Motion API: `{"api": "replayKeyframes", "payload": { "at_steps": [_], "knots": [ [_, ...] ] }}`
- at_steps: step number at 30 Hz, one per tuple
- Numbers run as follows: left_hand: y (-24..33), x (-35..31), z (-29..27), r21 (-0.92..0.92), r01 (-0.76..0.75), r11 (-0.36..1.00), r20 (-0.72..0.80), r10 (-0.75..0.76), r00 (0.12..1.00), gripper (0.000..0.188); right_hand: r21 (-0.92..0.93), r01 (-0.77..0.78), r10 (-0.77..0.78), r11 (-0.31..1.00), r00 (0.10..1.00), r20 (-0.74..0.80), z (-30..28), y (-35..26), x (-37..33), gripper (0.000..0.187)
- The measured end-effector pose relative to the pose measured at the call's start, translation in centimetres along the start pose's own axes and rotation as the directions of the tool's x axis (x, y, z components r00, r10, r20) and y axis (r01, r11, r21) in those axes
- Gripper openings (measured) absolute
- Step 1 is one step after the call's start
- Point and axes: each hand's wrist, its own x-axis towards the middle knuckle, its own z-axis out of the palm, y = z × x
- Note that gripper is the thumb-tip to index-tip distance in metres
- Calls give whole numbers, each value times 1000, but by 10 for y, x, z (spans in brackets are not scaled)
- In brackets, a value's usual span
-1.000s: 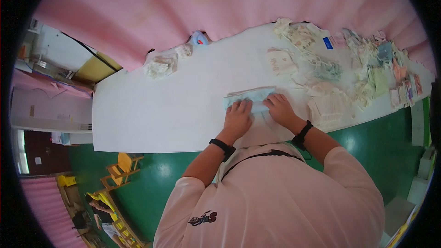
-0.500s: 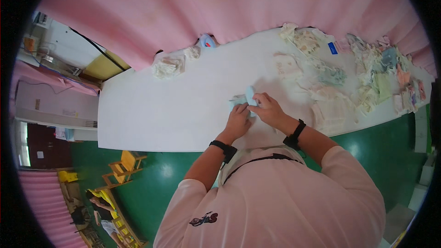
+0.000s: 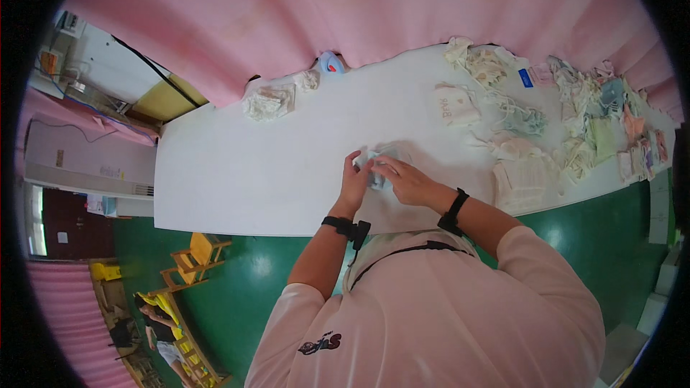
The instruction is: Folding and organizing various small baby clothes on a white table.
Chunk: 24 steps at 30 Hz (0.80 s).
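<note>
Clamping pale blue cloth [image 3: 375, 180] in left hand [image 3: 352, 184] and right hand [image 3: 411, 182], mostly hidden beneath the grip, with jumbled clothes [image 3: 596, 135] at two o'clock too tangled to tell apart.

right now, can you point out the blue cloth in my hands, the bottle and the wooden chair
Cloth [image 3: 376, 180], head view, on its near part
Bottle [image 3: 330, 62], head view, on its blue body
Chair [image 3: 201, 248], head view, on a broad panel
</note>
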Motion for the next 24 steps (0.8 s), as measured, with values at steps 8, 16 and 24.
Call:
{"api": "replayKeyframes", "payload": {
  "at_steps": [8,16,24],
  "knots": [
    [-8,3,8,416,-291,861,-88,357,930,68,-77,-146,142,986,988,-56,-14,11,-20,43],
    [39,-27,26,715,-635,293,367,615,698,54,-115,-130,128,985,991,-31,-8,25,-11,40],
    [-7,-14,13,844,-527,100,458,377,805,70,-348,-141,179,927,981,79,1,21,-5,57]
  ]
}}
